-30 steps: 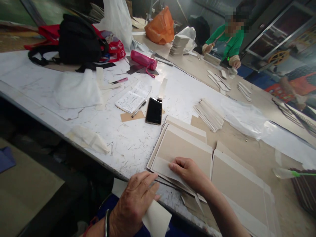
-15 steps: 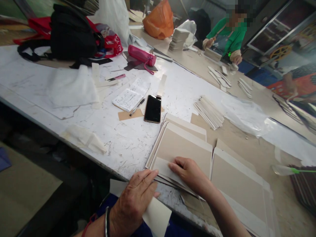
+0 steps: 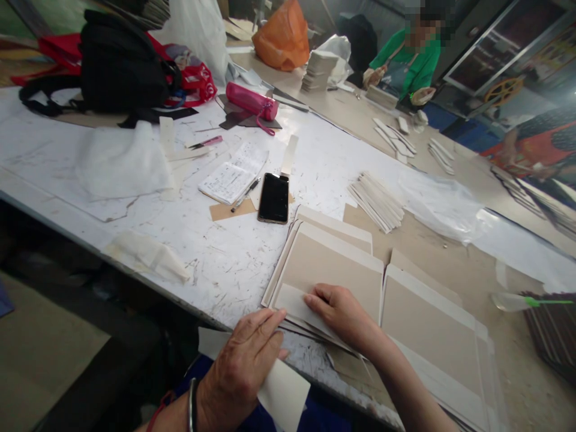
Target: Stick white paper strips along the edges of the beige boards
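Observation:
My left hand (image 3: 245,360) is closed around a cream paper strip (image 3: 284,393) at the table's front edge; one end sticks out below the hand and another pale end shows to its left. Its fingertips reach the near corner of a beige panel (image 3: 333,264) with white borders, top of a small stack. My right hand (image 3: 337,309) lies on that panel, fingers curled and thumb against the index finger, over the white strip (image 3: 292,301) along its near edge. Whatever may be between those fingers is hidden. A second beige panel stack (image 3: 427,318) lies to the right.
Beyond the panels lie a phone (image 3: 273,198), an open notebook (image 3: 234,174), a pen, snips (image 3: 207,143) and a pink pouch (image 3: 252,101). A bundle of pale strips (image 3: 375,201) sits farther right. A black bag (image 3: 121,66) stands back left. A co-worker in green (image 3: 405,66) handles pieces across the table.
The view has shifted slightly, so things sit a little farther left. Both my hands keep nearly the same place and hold. The co-worker's hand has moved a little.

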### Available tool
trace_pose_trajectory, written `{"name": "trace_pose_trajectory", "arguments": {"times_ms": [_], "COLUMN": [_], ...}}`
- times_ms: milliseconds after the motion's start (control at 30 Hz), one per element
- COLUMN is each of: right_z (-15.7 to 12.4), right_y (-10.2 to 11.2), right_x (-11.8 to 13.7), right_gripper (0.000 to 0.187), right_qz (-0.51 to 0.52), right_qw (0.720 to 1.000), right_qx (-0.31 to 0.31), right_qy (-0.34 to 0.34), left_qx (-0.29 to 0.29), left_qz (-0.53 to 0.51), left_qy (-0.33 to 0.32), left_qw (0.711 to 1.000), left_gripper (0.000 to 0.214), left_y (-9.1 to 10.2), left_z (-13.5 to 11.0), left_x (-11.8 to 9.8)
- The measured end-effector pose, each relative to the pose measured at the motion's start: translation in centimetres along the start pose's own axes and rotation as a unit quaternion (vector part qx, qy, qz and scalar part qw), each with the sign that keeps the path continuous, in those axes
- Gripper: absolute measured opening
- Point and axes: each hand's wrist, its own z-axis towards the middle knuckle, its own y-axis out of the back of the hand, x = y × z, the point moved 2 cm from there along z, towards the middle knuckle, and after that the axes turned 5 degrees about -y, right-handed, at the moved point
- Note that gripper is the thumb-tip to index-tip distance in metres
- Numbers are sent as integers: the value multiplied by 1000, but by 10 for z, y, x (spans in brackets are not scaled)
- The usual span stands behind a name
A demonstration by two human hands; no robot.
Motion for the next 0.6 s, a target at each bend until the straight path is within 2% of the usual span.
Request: {"name": "trace_pose_trajectory", "arguments": {"times_ms": [400, 600], "right_z": [-1, -1], "right_y": [1, 0], "right_x": [1, -2], "right_gripper": [28, 27], "right_qz": [-17, -14], "right_qw": [1000, 1000], "right_qx": [12, 9], "right_qy": [10, 23], "left_qx": [18, 46], "left_qz": [25, 51], "left_qy": [6, -29], "left_qw": [999, 997], "left_gripper": [19, 20], "left_y": [-3, 3], "left_z": [8, 14], "left_x": [4, 4]}}
